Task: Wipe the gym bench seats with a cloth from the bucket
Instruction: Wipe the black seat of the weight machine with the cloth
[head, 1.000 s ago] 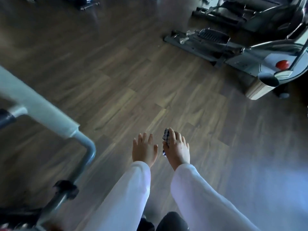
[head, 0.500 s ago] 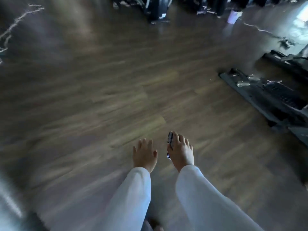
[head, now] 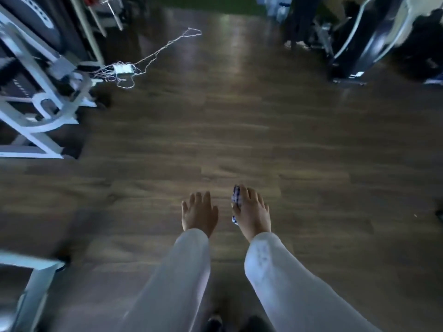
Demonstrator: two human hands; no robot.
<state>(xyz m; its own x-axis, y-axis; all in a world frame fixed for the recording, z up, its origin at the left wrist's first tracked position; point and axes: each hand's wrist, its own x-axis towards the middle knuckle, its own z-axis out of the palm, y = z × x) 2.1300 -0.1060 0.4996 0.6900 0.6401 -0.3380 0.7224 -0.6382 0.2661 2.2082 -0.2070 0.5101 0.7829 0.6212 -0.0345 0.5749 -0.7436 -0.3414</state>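
Both my arms in white sleeves reach forward over the dark wooden floor. My right hand (head: 251, 210) holds a small blue-and-white checked cloth (head: 236, 198), which shows at the thumb side and below the palm. My left hand (head: 199, 212) is held out beside it, fingers straight and together, holding nothing. No bench seat or bucket is visible in the head view.
A white metal machine frame (head: 36, 111) stands at the left, with a white power strip (head: 122, 68) and tangled cord on the floor beside it. A black machine (head: 354, 51) stands at the upper right. Another pale frame (head: 31, 281) sits at the lower left.
The view has swung across the gym: the pedal machine at the right is gone and the white frame and power strip now show. Both hands keep the same pose.
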